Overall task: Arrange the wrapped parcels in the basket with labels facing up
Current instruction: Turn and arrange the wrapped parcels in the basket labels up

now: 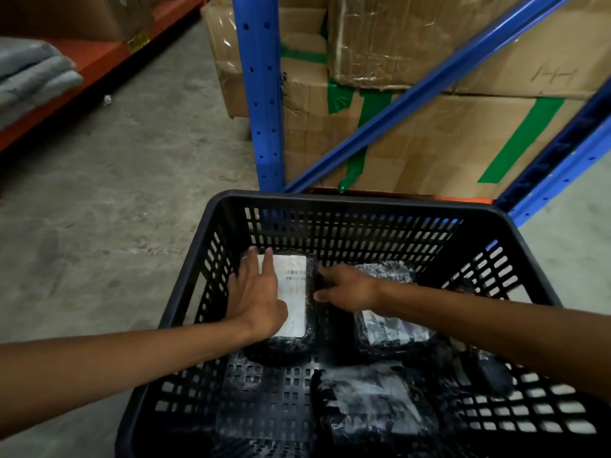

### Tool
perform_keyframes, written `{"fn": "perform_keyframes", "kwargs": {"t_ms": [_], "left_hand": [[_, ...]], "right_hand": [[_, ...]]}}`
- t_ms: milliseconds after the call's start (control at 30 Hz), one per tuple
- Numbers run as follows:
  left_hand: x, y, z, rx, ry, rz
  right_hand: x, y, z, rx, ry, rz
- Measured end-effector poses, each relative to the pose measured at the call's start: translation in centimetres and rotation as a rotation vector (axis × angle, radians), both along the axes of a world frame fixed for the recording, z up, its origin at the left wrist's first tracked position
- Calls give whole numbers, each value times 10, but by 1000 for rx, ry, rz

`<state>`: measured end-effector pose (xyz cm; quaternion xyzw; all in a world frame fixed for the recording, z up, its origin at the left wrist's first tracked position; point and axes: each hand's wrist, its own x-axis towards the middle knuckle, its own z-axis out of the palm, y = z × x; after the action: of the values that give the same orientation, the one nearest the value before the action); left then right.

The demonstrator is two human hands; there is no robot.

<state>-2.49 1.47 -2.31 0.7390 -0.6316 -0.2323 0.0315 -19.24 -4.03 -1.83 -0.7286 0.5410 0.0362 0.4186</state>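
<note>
A black slatted plastic basket (347, 206) stands on the floor in front of me. In its far left corner lies a black-wrapped parcel (294, 302) with its white label facing up. My left hand (256, 295) rests flat on that parcel's left side, fingers spread. My right hand (344, 287) grips the same parcel's right edge, fingers curled over it. A second wrapped parcel (391, 328) lies just right of it under my right forearm, and a third parcel (373, 404) lies nearer me; both show pale, crinkled labels.
A blue steel rack (261, 94) with taped cardboard boxes (429, 137) rises right behind the basket. An orange shelf (82, 64) with folded grey cloth (29, 74) runs along the left. Bare concrete floor (125, 180) lies between them.
</note>
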Motion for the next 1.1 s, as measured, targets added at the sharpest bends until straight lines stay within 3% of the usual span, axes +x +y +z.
{"fn": "perform_keyframes", "kwargs": {"t_ms": [67, 133, 333, 533, 700, 800, 867, 933, 1000, 1100], "left_hand": [[-11, 4, -3, -79, 1, -222], [-27, 7, -10, -53, 24, -395], [-83, 4, -43, 65, -134, -717], [-107, 5, -74, -55, -313, -705], [-86, -17, -70, -96, -367, -875], [-68, -32, -47, -26, -219, -915], [-56, -38, -24, 7, 2, -866], [-46, -39, 4, 31, 209, -772], [-40, -38, 40, 30, 527, -582], [-34, -44, 76, 120, 901, -109]], "right_hand": [[-25, 5, 22, -320, 118, 222], [-52, 14, 31, -467, 205, 305], [-119, 47, -9, -421, 719, 531], [-121, 57, -60, -536, 753, 406], [-122, 46, -52, -505, 729, 470], [-118, 35, -17, -370, 577, 429], [-126, 18, 21, -287, 337, 340], [-141, -1, 63, -45, 25, 178], [-153, -12, 94, 209, -304, -6], [-150, -15, 98, 455, -768, -373]]}}
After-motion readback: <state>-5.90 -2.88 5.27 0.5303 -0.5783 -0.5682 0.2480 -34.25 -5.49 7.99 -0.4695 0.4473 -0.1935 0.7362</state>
